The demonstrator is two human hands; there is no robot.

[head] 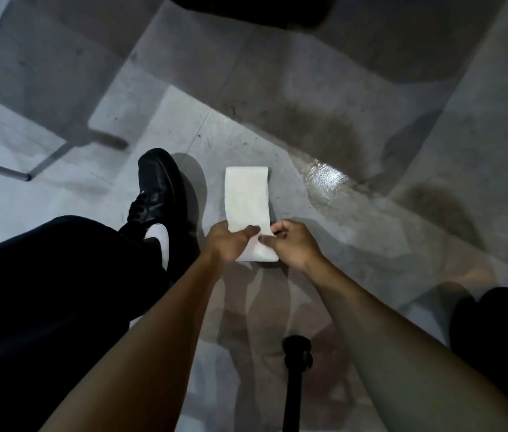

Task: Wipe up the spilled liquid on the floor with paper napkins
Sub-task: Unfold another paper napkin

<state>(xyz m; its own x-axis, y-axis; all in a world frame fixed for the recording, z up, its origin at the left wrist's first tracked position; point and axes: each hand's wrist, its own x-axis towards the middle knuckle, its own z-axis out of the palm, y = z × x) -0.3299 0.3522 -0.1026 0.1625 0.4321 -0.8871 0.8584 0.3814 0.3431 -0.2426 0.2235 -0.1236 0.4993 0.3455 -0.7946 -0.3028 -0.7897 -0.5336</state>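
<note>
A long white paper napkin (248,198) hangs lengthwise above the grey floor in the middle of the view. My left hand (229,241) pinches its near part from the left, thumb on top. My right hand (293,244) pinches the same near end from the right. A glistening wet patch of spilled liquid (327,179) lies on the floor just right of the napkin's far end, with darker damp marks spreading beyond it.
My left leg in dark trousers ends in a black shoe (159,194) with a white mark, just left of the napkin. Metal chair legs (43,163) stand at the far left. A black pole (296,378) rises near the bottom centre. A dark shape (502,335) sits at the lower right.
</note>
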